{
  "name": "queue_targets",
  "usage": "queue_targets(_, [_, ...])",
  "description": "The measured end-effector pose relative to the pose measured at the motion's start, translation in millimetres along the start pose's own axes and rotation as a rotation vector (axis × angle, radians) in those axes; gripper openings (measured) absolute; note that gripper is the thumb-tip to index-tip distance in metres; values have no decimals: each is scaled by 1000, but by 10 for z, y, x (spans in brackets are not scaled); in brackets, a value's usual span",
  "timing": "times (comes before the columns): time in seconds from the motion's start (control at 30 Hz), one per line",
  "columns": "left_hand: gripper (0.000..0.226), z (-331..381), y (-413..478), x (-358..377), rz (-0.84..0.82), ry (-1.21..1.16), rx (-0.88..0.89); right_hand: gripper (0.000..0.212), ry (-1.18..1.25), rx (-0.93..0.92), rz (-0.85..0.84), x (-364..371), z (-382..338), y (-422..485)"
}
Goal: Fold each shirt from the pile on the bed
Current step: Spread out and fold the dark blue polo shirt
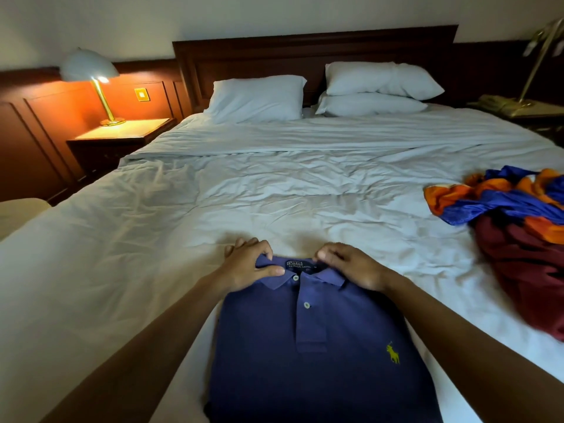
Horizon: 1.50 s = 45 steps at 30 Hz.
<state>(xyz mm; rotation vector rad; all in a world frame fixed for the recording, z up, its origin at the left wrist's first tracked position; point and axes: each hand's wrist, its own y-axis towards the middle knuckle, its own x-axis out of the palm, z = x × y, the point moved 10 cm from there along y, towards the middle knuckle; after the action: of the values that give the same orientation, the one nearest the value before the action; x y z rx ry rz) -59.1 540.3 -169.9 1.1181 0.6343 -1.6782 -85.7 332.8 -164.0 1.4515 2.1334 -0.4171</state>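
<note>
Head: one polo (305,361), three pillows (256,99)

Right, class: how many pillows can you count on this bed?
3. The left pillow lies alone by the headboard; on the right, the upper pillow rests on the lower pillow. More could be hidden behind them.
</note>
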Motion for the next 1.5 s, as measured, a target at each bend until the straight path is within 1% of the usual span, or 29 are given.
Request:
queue_targets(0.07, [50,42,-41,-67,34,-35,0,20,120,7,188,-253,-25,-46])
queue_targets(0.13, [42,38,-68,-136,74,-112,2,16,36,39,419,-586,26,-181])
queue_targets(0.17, [39,23,-80,-149,78,-182,0,16,-29,94,499,-718,95,-268])
queue_targets(0.2, [34,25,-97,-149,69,-265,1,15,-82,188,526,-797,190,-347])
queue_targets(0.23, [23,42,-117,-127,49,-338,-3,14,-101,292,493,-797,295,-398])
queue_targets(0.27, [10,71,-139,-87,21,-370,-4,14,-91,385,415,-724,378,-423])
queue_targets(0.3, [9,90,-155,-37,3,-360,-9,15,-66,456,327,-611,435,-429])
queue_targets(0.33, [15,111,-173,17,-10,-350,-9,16,-30,502,266,-508,453,-426])
queue_targets(0.37, [16,112,-191,66,-9,-340,-23,18,28,528,247,-435,449,-411])
queue_targets(0.43, [7,33,-190,172,7,-312,-70,18,194,547,256,-336,401,-353])
queue_targets(0.47, [15,-24,-180,224,20,-296,-89,16,253,562,253,-298,374,-321])
queue_targets(0.53, [22,-105,-164,302,36,-257,-122,12,314,593,257,-244,366,-258])
queue_targets(0.63, [24,-125,-167,314,62,-237,-155,6,421,593,384,-274,465,-192])
queue_targets(0.73, [28,-129,-165,318,44,-234,-178,12,477,605,487,-364,528,-230])
queue_targets(0.83, [30,-105,-186,308,31,-200,-214,9,507,681,451,-313,573,-283])
queue_targets(0.9, [25,-105,-193,339,13,-162,-241,11,456,718,421,-279,608,-301])
queue_targets(0.97, [26,-108,-200,356,15,-143,-254,13,364,695,403,-271,587,-281])
queue_targets(1.03, [32,-104,-210,364,13,-149,-257,12,382,634,434,-272,529,-245])
queue_targets(1.2, [32,-89,-231,341,13,-152,-259,24,733,503,488,-187,331,-261])
queue_targets(1.3, [47,-72,-245,344,11,-153,-263,32,939,455,492,-135,304,-370])
queue_targets(1.33, [47,-69,-244,347,10,-150,-264,34,1008,445,495,-124,309,-400])
queue_targets(1.37, [43,-68,-241,350,13,-145,-262,36,1058,440,505,-122,321,-421])
queue_targets(1.43, [36,-78,-244,353,20,-139,-262,36,1073,448,513,-132,332,-451])
queue_targets(1.5, [36,-86,-249,354,23,-144,-261,37,952,475,466,-142,308,-486])
